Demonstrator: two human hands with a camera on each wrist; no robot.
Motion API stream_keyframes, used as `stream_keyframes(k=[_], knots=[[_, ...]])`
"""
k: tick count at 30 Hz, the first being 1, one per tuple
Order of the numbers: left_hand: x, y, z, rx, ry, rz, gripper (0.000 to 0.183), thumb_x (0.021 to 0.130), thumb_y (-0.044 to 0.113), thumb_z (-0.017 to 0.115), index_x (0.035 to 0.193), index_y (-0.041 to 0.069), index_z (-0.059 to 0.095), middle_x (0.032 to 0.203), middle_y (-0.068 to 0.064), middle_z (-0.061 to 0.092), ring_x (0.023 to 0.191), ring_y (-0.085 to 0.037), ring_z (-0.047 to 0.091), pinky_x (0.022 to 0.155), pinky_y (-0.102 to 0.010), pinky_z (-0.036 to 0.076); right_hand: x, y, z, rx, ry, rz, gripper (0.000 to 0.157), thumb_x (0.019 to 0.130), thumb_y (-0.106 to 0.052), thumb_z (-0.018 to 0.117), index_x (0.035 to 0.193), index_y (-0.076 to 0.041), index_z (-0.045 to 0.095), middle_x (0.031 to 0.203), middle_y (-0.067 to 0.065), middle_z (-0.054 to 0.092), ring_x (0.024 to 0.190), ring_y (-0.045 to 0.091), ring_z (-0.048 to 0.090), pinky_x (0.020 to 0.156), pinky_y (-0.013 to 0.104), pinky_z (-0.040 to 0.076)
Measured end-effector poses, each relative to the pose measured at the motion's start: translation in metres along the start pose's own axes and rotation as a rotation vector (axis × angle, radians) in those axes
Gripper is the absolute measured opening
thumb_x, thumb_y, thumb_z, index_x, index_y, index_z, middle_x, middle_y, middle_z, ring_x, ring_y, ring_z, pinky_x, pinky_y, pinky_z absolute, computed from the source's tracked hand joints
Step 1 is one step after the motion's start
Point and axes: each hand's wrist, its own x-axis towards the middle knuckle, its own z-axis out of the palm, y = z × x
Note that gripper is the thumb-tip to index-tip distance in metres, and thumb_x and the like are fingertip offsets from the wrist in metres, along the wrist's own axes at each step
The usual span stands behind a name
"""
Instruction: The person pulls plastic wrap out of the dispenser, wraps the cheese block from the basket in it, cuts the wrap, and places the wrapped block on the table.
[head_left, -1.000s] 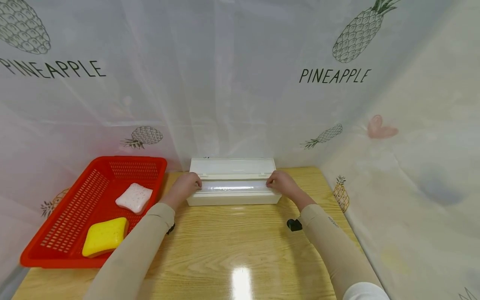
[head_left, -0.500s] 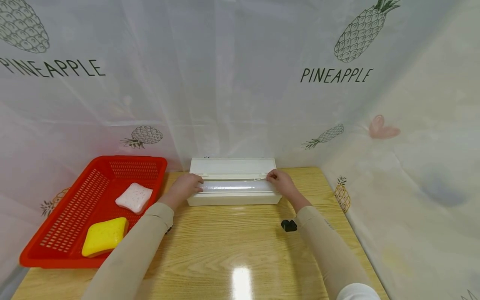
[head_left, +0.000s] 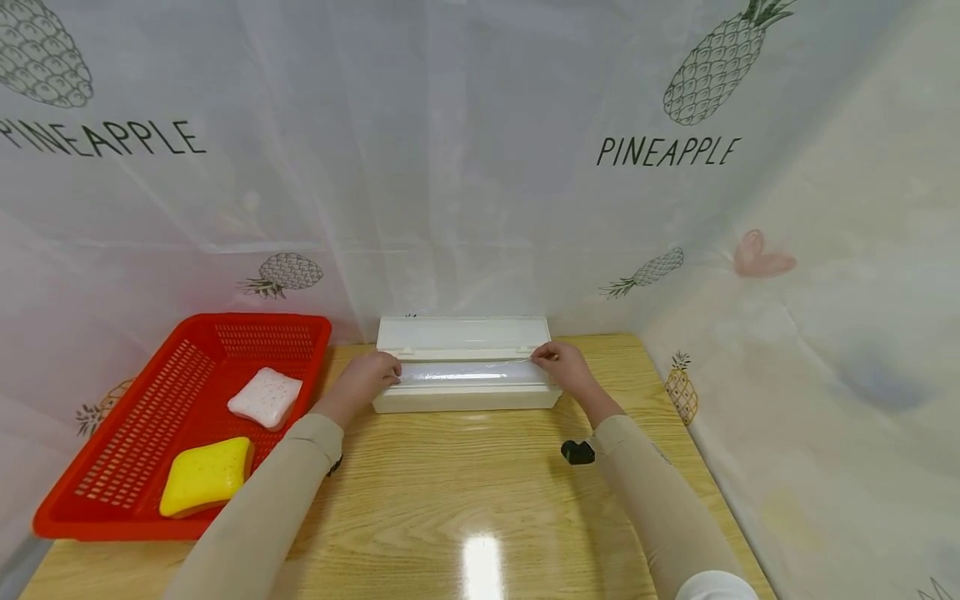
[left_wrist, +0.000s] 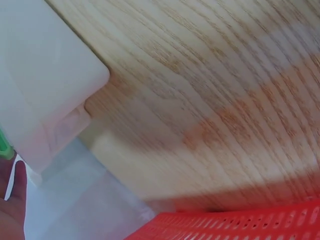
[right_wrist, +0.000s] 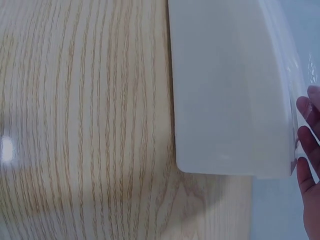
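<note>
In the head view, a white cling film dispenser (head_left: 465, 402) stands at the back of the table, its lid (head_left: 465, 332) raised. A shiny cling film roll (head_left: 465, 372) lies inside. My left hand (head_left: 363, 379) grips the roll's left end, thumb and forefinger at the film. A green piece (left_wrist: 5, 147) shows beside its fingers in the left wrist view. At the other end, my right hand (head_left: 566, 367) pinches the film's edge between thumb and forefinger. In the right wrist view, those fingers (right_wrist: 307, 135) sit just past the dispenser's rim, partly cut off by the frame.
On the left, a red basket (head_left: 138, 417) holds a yellow sponge (head_left: 206, 477) and a whitish speckled sponge (head_left: 266, 397). The wooden table (head_left: 450, 492) ends at a pineapple-printed curtain (head_left: 480, 167) right behind the dispenser. More curtain borders the table's right side.
My right hand has lifted a corner of the film slightly, and its wrist has shifted a little left. The left hand stays at the roll's end, its fingers slightly shifted.
</note>
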Motion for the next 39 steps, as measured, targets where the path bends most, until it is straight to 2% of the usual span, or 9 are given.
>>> stream_keyframes(k=[3, 9, 14, 19, 23, 28, 31, 35, 39], knots=[[-0.001, -0.001, 0.001, 0.009, 0.005, 0.004, 0.007, 0.087, 0.011, 0.074, 0.089, 0.006, 0.071, 0.086, -0.003, 0.068, 0.078, -0.023, 0.059, 0.079, -0.039, 0.053, 0.003, -0.001, 0.002, -0.008, -0.021, -0.033, 0.014, 0.096, -0.014, 0.064, 0.105, -0.004, 0.069, 0.105, 0.011, 0.065, 0.094, 0.027, 0.056, 0.076, 0.039, 0.049], [-0.004, 0.000, 0.003, 0.033, -0.030, 0.014, 0.009, 0.086, 0.014, 0.075, 0.087, 0.009, 0.068, 0.082, 0.000, 0.065, 0.074, -0.020, 0.057, 0.075, -0.037, 0.052, 0.007, 0.005, 0.009, -0.161, -0.111, -0.151, 0.022, 0.090, -0.006, 0.070, 0.112, -0.006, 0.071, 0.118, 0.011, 0.064, 0.112, 0.031, 0.055, 0.095, 0.048, 0.045], [-0.008, 0.001, 0.006, 0.028, -0.033, 0.016, 0.010, 0.086, 0.013, 0.075, 0.089, 0.008, 0.067, 0.082, 0.000, 0.065, 0.074, -0.020, 0.057, 0.074, -0.037, 0.052, 0.005, 0.004, 0.016, -0.252, -0.110, -0.219, 0.024, 0.087, -0.014, 0.075, 0.110, -0.010, 0.075, 0.099, 0.002, 0.066, 0.098, 0.025, 0.057, 0.089, 0.044, 0.047], [-0.008, 0.004, 0.007, 0.018, -0.022, 0.007, 0.011, 0.087, 0.013, 0.075, 0.091, 0.007, 0.067, 0.082, 0.000, 0.064, 0.074, -0.020, 0.056, 0.074, -0.036, 0.052, 0.005, -0.005, 0.025, -0.363, -0.123, -0.284, 0.023, 0.085, -0.024, 0.077, 0.107, -0.017, 0.077, 0.090, -0.008, 0.061, 0.091, 0.019, 0.049, 0.085, 0.043, 0.037], [-0.008, 0.005, 0.006, 0.009, -0.013, 0.008, 0.011, 0.086, 0.011, 0.075, 0.092, 0.006, 0.067, 0.084, -0.002, 0.066, 0.075, -0.020, 0.058, 0.075, -0.037, 0.053, 0.007, -0.013, 0.032, -0.354, -0.127, -0.292, 0.016, 0.085, -0.024, 0.077, 0.100, -0.019, 0.078, 0.090, -0.009, 0.060, 0.095, 0.019, 0.048, 0.091, 0.049, 0.033], [-0.007, 0.003, 0.006, 0.040, -0.002, 0.014, 0.013, 0.086, 0.011, 0.075, 0.093, 0.006, 0.066, 0.086, -0.003, 0.066, 0.077, -0.021, 0.059, 0.075, -0.037, 0.053, 0.012, -0.021, 0.038, -0.346, -0.102, -0.297, 0.005, 0.089, -0.023, 0.073, 0.088, -0.019, 0.077, 0.091, -0.008, 0.064, 0.097, 0.022, 0.053, 0.094, 0.055, 0.035], [-0.006, 0.003, 0.005, 0.037, 0.009, 0.020, 0.014, 0.086, 0.012, 0.075, 0.094, 0.006, 0.065, 0.086, -0.004, 0.066, 0.077, -0.021, 0.059, 0.076, -0.038, 0.053, 0.014, -0.025, 0.040, -0.253, -0.097, -0.235, 0.007, 0.091, -0.021, 0.070, 0.089, -0.017, 0.076, 0.094, -0.005, 0.066, 0.097, 0.023, 0.056, 0.094, 0.051, 0.040], [-0.005, 0.003, 0.004, 0.037, 0.024, 0.026, 0.014, 0.086, 0.012, 0.075, 0.094, 0.007, 0.065, 0.086, -0.003, 0.067, 0.078, -0.021, 0.060, 0.076, -0.037, 0.053, 0.014, -0.029, 0.040, -0.102, -0.104, -0.140, 0.009, 0.094, -0.019, 0.066, 0.095, -0.011, 0.071, 0.093, 0.001, 0.064, 0.090, 0.022, 0.057, 0.082, 0.042, 0.048], [-0.004, 0.005, 0.003, 0.035, 0.015, 0.002, 0.016, 0.086, 0.013, 0.075, 0.097, 0.007, 0.065, 0.089, -0.004, 0.067, 0.081, -0.022, 0.061, 0.079, -0.038, 0.053, 0.015, -0.033, 0.043, -0.116, -0.065, -0.117, 0.011, 0.097, -0.022, 0.063, 0.098, -0.012, 0.067, 0.092, 0.000, 0.064, 0.088, 0.020, 0.058, 0.076, 0.040, 0.049]])
